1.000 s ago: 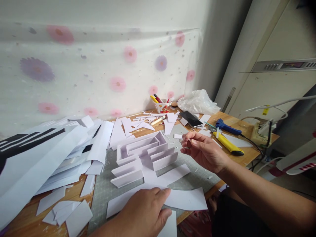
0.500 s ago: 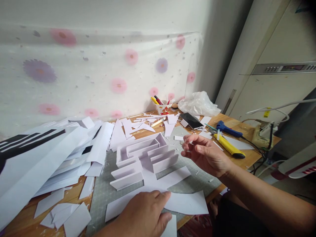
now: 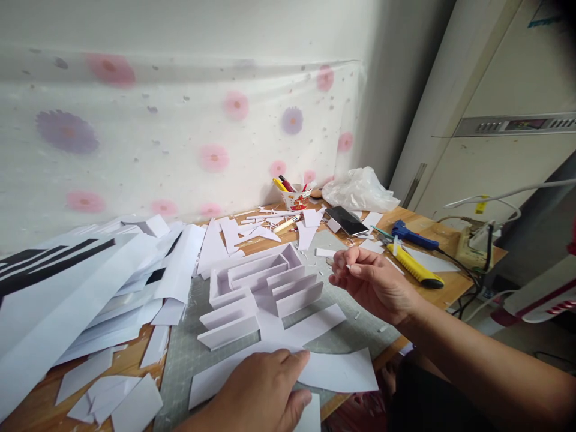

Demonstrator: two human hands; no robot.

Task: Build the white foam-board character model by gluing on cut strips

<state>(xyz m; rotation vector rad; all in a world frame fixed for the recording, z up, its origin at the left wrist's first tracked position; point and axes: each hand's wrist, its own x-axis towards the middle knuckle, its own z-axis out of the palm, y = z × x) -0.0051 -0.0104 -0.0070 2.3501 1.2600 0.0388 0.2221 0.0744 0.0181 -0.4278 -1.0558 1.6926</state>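
White board walls form a maze-like model [image 3: 256,288] on a grey cutting mat [image 3: 180,360]. Its flat base spreads toward me into a wide curved piece [image 3: 339,367]. My left hand [image 3: 265,387] lies on this piece with its fingers stretched out, palm down. Above the mat, right of the model, my right hand [image 3: 371,282] pinches a tiny white bit [image 3: 348,267] between thumb and fingers. What that bit is cannot be made out.
Paper sheets [image 3: 130,282] pile up at the left. Behind the model lie white scraps [image 3: 229,234], a cup of pens [image 3: 296,198], a plastic bag [image 3: 360,189] and a phone [image 3: 346,221]. A blue glue gun [image 3: 414,235] and yellow cutter [image 3: 414,266] rest at the right.
The thumb and fingers of my right hand have closed together on the tiny bit. My left hand has stayed on the board, and the view has shifted slightly.
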